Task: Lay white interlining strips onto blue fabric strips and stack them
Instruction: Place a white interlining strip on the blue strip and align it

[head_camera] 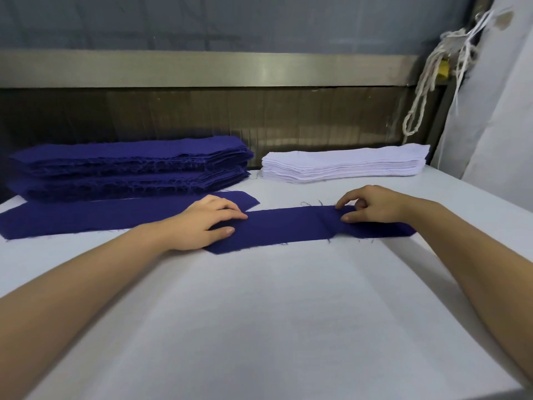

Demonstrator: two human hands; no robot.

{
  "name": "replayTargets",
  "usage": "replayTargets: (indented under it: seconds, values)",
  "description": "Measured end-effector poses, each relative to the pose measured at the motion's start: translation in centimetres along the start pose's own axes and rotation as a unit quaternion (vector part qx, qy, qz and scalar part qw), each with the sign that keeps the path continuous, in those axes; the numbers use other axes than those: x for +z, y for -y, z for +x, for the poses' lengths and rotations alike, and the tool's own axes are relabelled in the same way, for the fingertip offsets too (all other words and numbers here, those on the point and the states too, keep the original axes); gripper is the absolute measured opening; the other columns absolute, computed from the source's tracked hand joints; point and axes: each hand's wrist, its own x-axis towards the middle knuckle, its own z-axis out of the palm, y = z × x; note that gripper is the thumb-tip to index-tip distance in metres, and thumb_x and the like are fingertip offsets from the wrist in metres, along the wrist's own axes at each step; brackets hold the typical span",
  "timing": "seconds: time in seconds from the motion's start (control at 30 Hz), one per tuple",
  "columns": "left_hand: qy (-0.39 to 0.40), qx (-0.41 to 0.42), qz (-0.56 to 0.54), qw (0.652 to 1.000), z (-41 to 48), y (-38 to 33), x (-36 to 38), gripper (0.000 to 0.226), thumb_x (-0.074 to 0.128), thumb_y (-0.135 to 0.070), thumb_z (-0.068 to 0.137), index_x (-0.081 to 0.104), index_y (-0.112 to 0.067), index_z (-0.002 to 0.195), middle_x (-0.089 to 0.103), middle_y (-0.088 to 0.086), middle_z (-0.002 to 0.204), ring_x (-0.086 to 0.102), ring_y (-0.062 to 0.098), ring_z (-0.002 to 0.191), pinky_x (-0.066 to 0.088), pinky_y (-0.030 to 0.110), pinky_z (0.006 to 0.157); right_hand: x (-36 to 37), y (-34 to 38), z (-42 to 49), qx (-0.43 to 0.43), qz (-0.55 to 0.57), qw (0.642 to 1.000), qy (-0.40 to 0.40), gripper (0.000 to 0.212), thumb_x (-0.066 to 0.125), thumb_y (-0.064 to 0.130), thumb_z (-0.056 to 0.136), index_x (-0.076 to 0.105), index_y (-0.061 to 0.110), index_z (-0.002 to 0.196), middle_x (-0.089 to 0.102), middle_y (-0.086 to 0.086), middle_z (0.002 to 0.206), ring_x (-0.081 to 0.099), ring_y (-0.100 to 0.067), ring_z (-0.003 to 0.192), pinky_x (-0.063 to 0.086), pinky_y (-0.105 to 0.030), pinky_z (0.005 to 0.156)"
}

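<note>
A blue fabric strip [288, 226] lies flat across the middle of the white table [259, 313]. My left hand [206, 223] rests palm down on its left end, thumb on the cloth. My right hand [372, 204] pinches the strip near a crease toward its right end. A second blue strip [101, 216] lies flat at the left, just behind. A tall pile of blue strips [129, 166] sits at the back left. A pile of white interlining strips [346, 163] sits at the back right.
A metal rail and a dark wall run behind the table. Off-white cords [432, 70] hang at the back right next to a pale cloth-covered surface [496, 111].
</note>
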Motion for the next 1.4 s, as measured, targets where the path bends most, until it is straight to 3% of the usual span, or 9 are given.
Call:
replayTargets:
  seconds: [0.3, 0.5, 0.6, 0.67, 0.83, 1.03, 1.17, 1.3, 1.4]
  values:
    - [-0.011, 0.002, -0.020, 1.000, 0.5, 0.4, 0.1, 0.036, 0.052, -0.030, 0.095, 0.048, -0.037, 0.130, 0.039, -0.023, 0.128, 0.024, 0.004, 0.121, 0.016, 0.024, 0.101, -1.4, -0.6, 0.2, 0.051, 0.013, 0.996, 0.073, 0.030, 0.067, 0.032, 0.086, 0.056, 0.035, 0.114, 0.054, 0.010, 0.067, 0.052, -0.006, 0.065, 0.037, -0.022, 0.066]
    - [-0.082, -0.007, -0.031, 0.996, 3.4, 0.2, -0.4, 0.022, 0.054, -0.026, 0.094, 0.061, -0.031, 0.114, 0.049, -0.017, 0.118, 0.028, 0.011, 0.117, 0.019, 0.029, 0.100, -0.8, 1.9, 3.4, 0.006, -0.048, 0.991, -0.127, 0.029, 0.061, 0.027, 0.089, 0.061, 0.018, 0.117, 0.051, 0.008, 0.072, 0.053, -0.011, 0.075, 0.035, -0.023, 0.061]
    - [-0.097, -0.023, 0.023, 0.995, 5.7, 0.3, -0.5, 0.023, 0.052, -0.028, 0.094, 0.060, -0.029, 0.116, 0.051, -0.011, 0.120, 0.030, 0.014, 0.117, 0.024, 0.033, 0.098, 0.1, 3.4, 5.9, 0.018, -0.076, 0.984, -0.159, 0.039, 0.053, 0.026, 0.093, 0.052, 0.020, 0.131, 0.062, -0.005, 0.115, 0.053, -0.026, 0.113, 0.042, -0.030, 0.086]
    - [-0.102, -0.046, 0.055, 0.992, 7.3, 0.4, -0.5, 0.025, 0.053, -0.028, 0.093, 0.059, -0.028, 0.118, 0.052, -0.009, 0.121, 0.032, 0.016, 0.117, 0.026, 0.035, 0.096, 0.7, 4.2, 7.5, 0.033, -0.097, 0.980, -0.171, 0.042, 0.046, 0.026, 0.096, 0.046, 0.021, 0.137, 0.056, -0.007, 0.130, 0.050, -0.028, 0.119, 0.042, -0.036, 0.093]
    - [-0.157, -0.129, 0.012, 0.979, 10.8, 0.3, -0.6, 0.026, 0.052, -0.022, 0.092, 0.061, -0.023, 0.116, 0.056, -0.002, 0.116, 0.039, 0.023, 0.114, 0.033, 0.038, 0.096, 1.2, 5.7, 10.7, 0.027, -0.195, 0.960, -0.200, 0.025, 0.039, 0.018, 0.097, 0.055, 0.007, 0.114, 0.050, -0.013, 0.112, 0.050, -0.031, 0.105, 0.035, -0.032, 0.071]
    - [-0.181, -0.153, -0.015, 0.971, 13.7, -0.1, -0.5, 0.023, 0.051, -0.019, 0.092, 0.063, -0.018, 0.111, 0.059, 0.002, 0.112, 0.048, 0.025, 0.109, 0.041, 0.043, 0.095, 0.5, 5.6, 12.4, 0.002, -0.260, 0.938, -0.230, 0.020, 0.047, -0.002, 0.090, 0.063, 0.002, 0.102, 0.040, -0.008, 0.093, 0.046, -0.027, 0.093, 0.032, -0.030, 0.064]
    - [-0.212, -0.166, -0.075, 0.960, 15.3, -0.5, -0.6, 0.022, 0.051, -0.018, 0.093, 0.059, -0.017, 0.112, 0.062, 0.000, 0.102, 0.056, 0.023, 0.097, 0.047, 0.043, 0.086, 0.0, 5.0, 12.8, 0.018, -0.128, 0.954, -0.272, 0.021, 0.052, 0.007, 0.089, 0.070, 0.011, 0.098, 0.057, -0.006, 0.102, 0.054, -0.027, 0.096, 0.035, -0.028, 0.066]
    - [-0.236, -0.180, -0.125, 0.947, 16.9, -1.3, -0.6, 0.029, 0.051, -0.021, 0.094, 0.052, -0.019, 0.123, 0.061, -0.001, 0.090, 0.059, 0.023, 0.089, 0.050, 0.044, 0.082, -0.4, 4.4, 13.3, 0.043, 0.035, 0.957, -0.284, 0.018, 0.063, 0.030, 0.088, 0.074, 0.015, 0.090, 0.063, 0.000, 0.085, 0.056, -0.021, 0.080, 0.035, -0.026, 0.064]
    - [-0.255, -0.189, -0.123, 0.940, 18.1, -2.1, -0.4, 0.037, 0.050, -0.024, 0.095, 0.047, -0.026, 0.131, 0.062, 0.002, 0.093, 0.060, 0.027, 0.093, 0.050, 0.043, 0.082, -0.3, 3.8, 13.6, 0.031, 0.090, 0.953, -0.288, 0.023, 0.060, 0.033, 0.091, 0.074, 0.016, 0.097, 0.068, 0.001, 0.099, 0.057, -0.017, 0.088, 0.038, -0.026, 0.069]
